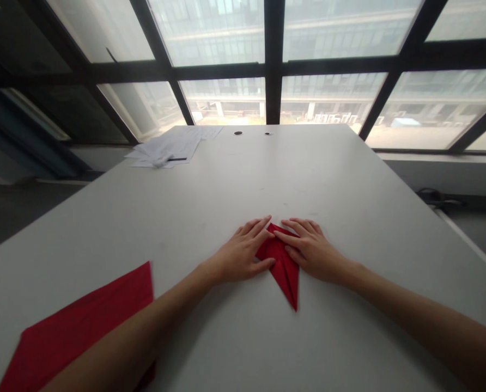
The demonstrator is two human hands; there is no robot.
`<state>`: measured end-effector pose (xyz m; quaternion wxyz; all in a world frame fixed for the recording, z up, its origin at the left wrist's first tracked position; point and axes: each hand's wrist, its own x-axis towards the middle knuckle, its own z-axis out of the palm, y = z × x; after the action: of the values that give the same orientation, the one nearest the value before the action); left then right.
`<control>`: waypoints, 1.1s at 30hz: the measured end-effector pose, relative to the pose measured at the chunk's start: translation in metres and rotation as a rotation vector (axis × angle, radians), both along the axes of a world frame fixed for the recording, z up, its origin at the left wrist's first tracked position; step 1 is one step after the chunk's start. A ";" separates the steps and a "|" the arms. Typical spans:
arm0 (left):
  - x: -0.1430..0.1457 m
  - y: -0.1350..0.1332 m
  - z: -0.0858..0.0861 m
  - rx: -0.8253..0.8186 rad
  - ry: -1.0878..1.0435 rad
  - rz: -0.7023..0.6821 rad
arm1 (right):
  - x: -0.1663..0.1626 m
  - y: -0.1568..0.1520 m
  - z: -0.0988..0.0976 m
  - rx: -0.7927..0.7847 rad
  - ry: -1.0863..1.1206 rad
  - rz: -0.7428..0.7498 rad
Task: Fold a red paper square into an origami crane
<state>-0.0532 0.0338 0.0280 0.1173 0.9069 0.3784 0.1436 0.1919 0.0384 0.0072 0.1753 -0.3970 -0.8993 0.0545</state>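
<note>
A red sheet (283, 268), folded into a narrow pointed shape, lies on the white table; whether it is paper or cloth I cannot tell. Its long tip points toward me and a shorter point faces away. My left hand (243, 251) rests on its left side, fingers stretched out and thumb on the near part. From the right, my right hand (311, 249) lies on its upper right side with fingers extended. Both hands press on the sheet and cover parts of its edges. A larger flat red sheet (91, 310) lies at the lower left, partly hidden beneath my left forearm.
White papers (173, 142) lie spread at the table's far left, with a crumpled whitish item (161, 161) and a dark pen-like stick (177, 159) on them. Two round holes pierce the far tabletop (300, 163). Large windows (222, 100) stand behind the table.
</note>
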 end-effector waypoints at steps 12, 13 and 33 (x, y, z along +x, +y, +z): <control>0.002 -0.002 0.000 0.052 0.017 -0.028 | -0.002 -0.001 0.006 -0.026 0.089 -0.019; 0.002 -0.002 0.001 0.048 0.020 -0.028 | -0.002 -0.001 0.006 -0.034 0.131 -0.028; 0.004 -0.001 0.003 0.055 -0.019 -0.175 | 0.005 0.000 0.006 0.018 0.231 -0.103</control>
<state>-0.0493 0.0326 0.0310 0.1082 0.9379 0.2927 0.1519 0.1969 0.0387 0.0137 0.2839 -0.4320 -0.8520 0.0829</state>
